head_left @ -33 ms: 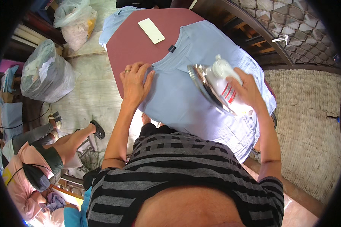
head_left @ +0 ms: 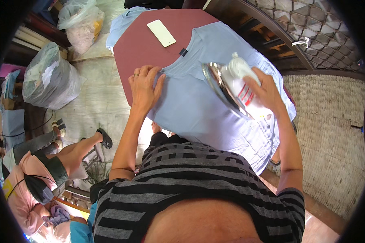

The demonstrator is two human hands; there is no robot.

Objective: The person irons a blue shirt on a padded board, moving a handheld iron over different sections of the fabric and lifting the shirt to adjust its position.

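Observation:
A light blue T-shirt [head_left: 182, 103] lies spread over a dark red ironing board [head_left: 134, 44], its neckline with a small dark tag toward the far side. My right hand [head_left: 264, 91] is wrapped round the handle of a white steam iron [head_left: 239, 67] with red stripes. The iron's metal soleplate rests against the shirt's right half, or just over it; I cannot tell which. At the shirt's left shoulder edge, my left hand [head_left: 145, 89] lies with fingers apart and slightly bent, gripping nothing. Beyond the neckline sits a pale rectangular card-like object [head_left: 161, 33] on the board.
Stuffed clear plastic bags [head_left: 50, 77] stand on the floor to the left. A seated person [head_left: 32, 182] in pink is at the lower left, with a purple cloth in the hands. A metal lattice door [head_left: 302, 24] borders the far right. The iron's cord [head_left: 273, 137] hangs at the near right.
My right hand and the iron have shifted slightly away from me across the shirt. My left hand stays in place.

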